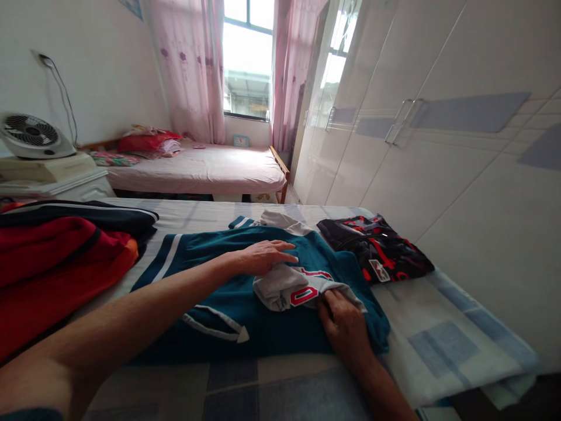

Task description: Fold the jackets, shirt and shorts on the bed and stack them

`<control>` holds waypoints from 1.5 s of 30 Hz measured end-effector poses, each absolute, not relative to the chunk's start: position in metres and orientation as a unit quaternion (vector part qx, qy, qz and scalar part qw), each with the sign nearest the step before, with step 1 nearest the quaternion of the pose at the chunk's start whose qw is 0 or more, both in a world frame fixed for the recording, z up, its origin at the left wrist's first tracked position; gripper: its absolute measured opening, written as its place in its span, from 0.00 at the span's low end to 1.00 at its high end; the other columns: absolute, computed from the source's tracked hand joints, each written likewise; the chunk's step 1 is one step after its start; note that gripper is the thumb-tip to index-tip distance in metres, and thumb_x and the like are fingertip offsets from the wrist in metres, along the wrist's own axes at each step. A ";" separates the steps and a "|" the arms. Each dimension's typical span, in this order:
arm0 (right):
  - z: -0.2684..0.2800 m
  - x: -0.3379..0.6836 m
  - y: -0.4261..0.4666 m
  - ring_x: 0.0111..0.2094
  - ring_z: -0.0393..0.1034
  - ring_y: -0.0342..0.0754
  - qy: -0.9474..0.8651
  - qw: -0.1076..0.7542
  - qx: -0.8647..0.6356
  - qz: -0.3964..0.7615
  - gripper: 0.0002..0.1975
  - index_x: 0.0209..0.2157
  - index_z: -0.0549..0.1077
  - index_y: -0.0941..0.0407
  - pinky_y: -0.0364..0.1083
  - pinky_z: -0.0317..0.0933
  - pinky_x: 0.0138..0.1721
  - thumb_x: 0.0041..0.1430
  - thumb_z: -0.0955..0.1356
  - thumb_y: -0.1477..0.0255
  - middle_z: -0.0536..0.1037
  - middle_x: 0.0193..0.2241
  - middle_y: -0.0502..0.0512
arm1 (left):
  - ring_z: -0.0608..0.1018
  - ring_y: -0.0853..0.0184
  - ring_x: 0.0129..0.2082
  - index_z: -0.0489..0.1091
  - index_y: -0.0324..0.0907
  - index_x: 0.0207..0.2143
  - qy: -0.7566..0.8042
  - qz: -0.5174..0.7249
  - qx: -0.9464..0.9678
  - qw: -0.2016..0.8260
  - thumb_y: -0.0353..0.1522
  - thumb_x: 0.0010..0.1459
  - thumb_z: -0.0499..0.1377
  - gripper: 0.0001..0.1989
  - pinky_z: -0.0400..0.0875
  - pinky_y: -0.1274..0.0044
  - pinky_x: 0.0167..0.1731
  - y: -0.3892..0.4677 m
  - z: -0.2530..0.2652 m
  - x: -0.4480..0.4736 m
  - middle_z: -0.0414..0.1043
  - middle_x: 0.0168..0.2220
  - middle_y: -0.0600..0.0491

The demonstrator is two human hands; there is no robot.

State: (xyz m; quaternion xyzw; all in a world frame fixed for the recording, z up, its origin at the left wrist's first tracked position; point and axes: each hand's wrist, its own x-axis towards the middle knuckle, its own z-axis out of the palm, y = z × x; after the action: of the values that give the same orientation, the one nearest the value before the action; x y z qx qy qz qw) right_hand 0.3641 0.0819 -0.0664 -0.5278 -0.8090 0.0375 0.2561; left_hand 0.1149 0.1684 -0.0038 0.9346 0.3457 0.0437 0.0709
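The left arm stretches in nearly straight, its hand (267,257) palm-down with fingers extended and loosely parted, over the teal garment (197,283). Just below that hand lies bunched grey cloth (280,285) with red lettering. The right arm angles up; its hand (344,321) curls at the cloth's right edge, fingertips hidden, so I cannot tell whether it pinches.

Left hand (263,257) and right hand (346,324): both are bare. Left forearm (144,313) and right forearm (385,386): likewise bare. Left sleeve (30,414): one dark bluish, curved edge shows.
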 end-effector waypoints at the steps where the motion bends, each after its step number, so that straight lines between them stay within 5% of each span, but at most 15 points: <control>1: -0.066 0.364 0.082 0.39 0.70 0.50 -0.810 0.258 -0.526 0.034 0.09 0.39 0.70 0.56 0.46 0.61 0.37 0.63 0.59 0.72 0.75 0.38 0.56 | 0.58 0.58 0.63 0.62 0.55 0.56 0.338 0.029 0.937 0.079 0.20 0.50 0.52 0.33 0.56 0.65 0.57 0.170 -0.007 0.118 0.53 0.65 0.53; 8: -0.067 0.365 0.083 0.38 0.71 0.50 -0.811 0.255 -0.526 0.025 0.09 0.37 0.71 0.56 0.47 0.61 0.36 0.63 0.60 0.72 0.76 0.37 0.56 | 0.71 0.64 0.52 0.60 0.50 0.59 0.407 0.029 0.906 0.113 0.24 0.54 0.51 0.29 0.64 0.75 0.50 0.176 -0.009 0.119 0.67 0.55 0.51; 12: -0.068 0.365 0.083 0.38 0.71 0.51 -0.811 0.253 -0.526 0.022 0.10 0.38 0.71 0.56 0.47 0.61 0.37 0.63 0.59 0.71 0.76 0.37 0.56 | 0.71 0.59 0.51 0.59 0.38 0.59 0.485 0.056 0.865 0.120 0.36 0.58 0.52 0.26 0.65 0.68 0.50 0.188 -0.013 0.128 0.66 0.54 0.41; 15: -0.068 0.365 0.083 0.39 0.71 0.51 -0.813 0.251 -0.525 0.017 0.10 0.39 0.71 0.57 0.46 0.61 0.37 0.63 0.59 0.72 0.76 0.38 0.57 | 0.74 0.56 0.47 0.67 0.38 0.52 0.510 0.078 0.847 0.131 0.36 0.49 0.60 0.27 0.67 0.67 0.46 0.195 -0.015 0.138 0.72 0.47 0.43; 20: -0.067 0.365 0.083 0.39 0.71 0.50 -0.815 0.254 -0.521 0.011 0.10 0.40 0.71 0.56 0.46 0.62 0.38 0.63 0.60 0.72 0.76 0.39 0.57 | 0.76 0.62 0.37 0.72 0.39 0.37 0.511 0.173 0.826 0.163 0.28 0.46 0.57 0.13 0.69 0.74 0.38 0.184 0.012 0.121 0.75 0.34 0.50; 26: -0.070 0.365 0.083 0.38 0.72 0.50 -0.812 0.258 -0.523 0.003 0.09 0.37 0.71 0.56 0.46 0.62 0.36 0.62 0.60 0.72 0.76 0.38 0.56 | 0.73 0.65 0.45 0.67 0.43 0.43 0.492 0.343 0.776 0.196 0.36 0.56 0.53 0.13 0.69 0.75 0.45 0.097 0.060 0.025 0.71 0.46 0.52; 29: -0.072 0.365 0.084 0.39 0.72 0.50 -0.813 0.264 -0.518 0.003 0.10 0.38 0.71 0.56 0.46 0.62 0.38 0.62 0.60 0.72 0.76 0.40 0.57 | 0.74 0.63 0.42 0.69 0.48 0.38 0.554 0.411 0.693 0.208 0.40 0.51 0.59 0.12 0.70 0.73 0.41 0.035 0.047 -0.025 0.72 0.44 0.56; 33: -0.072 0.367 0.084 0.37 0.72 0.51 -0.818 0.269 -0.508 -0.012 0.10 0.37 0.71 0.56 0.47 0.62 0.37 0.62 0.59 0.71 0.77 0.38 0.57 | 0.76 0.61 0.30 0.69 0.48 0.37 0.683 0.325 0.594 0.274 0.41 0.50 0.60 0.12 0.71 0.71 0.30 -0.030 -0.001 -0.062 0.73 0.29 0.55; 38: -0.065 0.370 0.079 0.32 0.72 0.48 -0.809 0.317 -0.489 -0.082 0.06 0.35 0.68 0.56 0.45 0.63 0.32 0.60 0.61 0.71 0.75 0.34 0.56 | 0.75 0.53 0.45 0.63 0.53 0.52 0.716 0.374 0.513 0.289 0.44 0.43 0.64 0.31 0.73 0.69 0.39 -0.050 -0.026 -0.060 0.72 0.49 0.47; 42: -0.056 0.369 0.079 0.38 0.70 0.51 -0.815 0.288 -0.479 -0.150 0.14 0.46 0.68 0.55 0.46 0.64 0.34 0.58 0.63 0.73 0.72 0.41 0.58 | 0.76 0.53 0.42 0.62 0.46 0.51 0.775 0.332 0.505 0.187 0.50 0.47 0.59 0.31 0.72 0.68 0.37 -0.033 -0.011 -0.046 0.73 0.43 0.45; 45: -0.053 0.366 0.083 0.38 0.69 0.51 -0.831 0.252 -0.471 -0.157 0.11 0.43 0.71 0.55 0.47 0.64 0.36 0.59 0.62 0.74 0.72 0.38 0.57 | 0.77 0.55 0.34 0.65 0.42 0.43 0.810 0.247 0.522 0.102 0.52 0.51 0.53 0.26 0.69 0.68 0.34 -0.022 -0.006 -0.041 0.74 0.34 0.47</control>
State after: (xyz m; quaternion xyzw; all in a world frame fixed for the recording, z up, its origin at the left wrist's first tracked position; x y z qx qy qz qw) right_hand 0.3657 0.0828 -0.0527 -0.4709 -0.8306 -0.1572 0.2522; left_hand -0.0406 -0.0218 -0.0061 0.5216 0.8103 0.2467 0.1025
